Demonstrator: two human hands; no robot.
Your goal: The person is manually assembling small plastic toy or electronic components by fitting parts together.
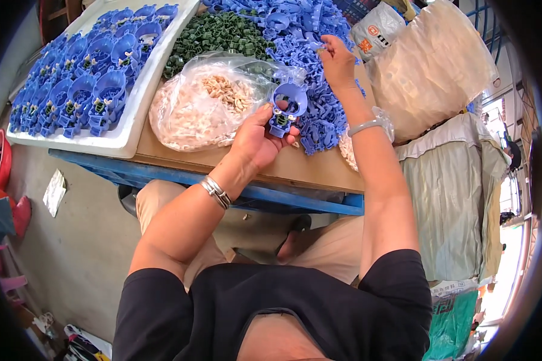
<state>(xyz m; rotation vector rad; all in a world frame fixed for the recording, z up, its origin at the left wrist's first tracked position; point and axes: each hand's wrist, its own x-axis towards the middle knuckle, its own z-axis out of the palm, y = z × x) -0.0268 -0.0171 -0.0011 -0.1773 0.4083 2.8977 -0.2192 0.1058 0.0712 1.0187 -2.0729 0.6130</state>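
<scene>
- Landmark: the clear plastic bag (173,108), its pale pieces (226,93) heaped inside it; all places below are taken from it.
- Workpiece: the blue housing (292,103) lies at the bag's right side, in the fingers of my left hand (256,141), with its round cup on the far side and its narrower body toward my palm. Small dark green and whitish bits show on that body.
- Left grip: my hand is partly closed, just in front of the bag's right part. My thumb presses along the housing's left side, and my curled fingers support it from beneath, two fingertips showing at its right.
- Right grip: my right hand (338,60) is beyond the bag and well to its right, over the blue pile (319,114) of loose parts. Thumb and forefinger are drawn almost together; whether a small piece sits between them, I cannot tell.
- Surroundings: dark green parts (223,39) are heaped just beyond the bag. To its left stands a white tray (117,144) bearing rows of blue assemblies (111,84); well to its right leans a large whitish sack (430,72).
</scene>
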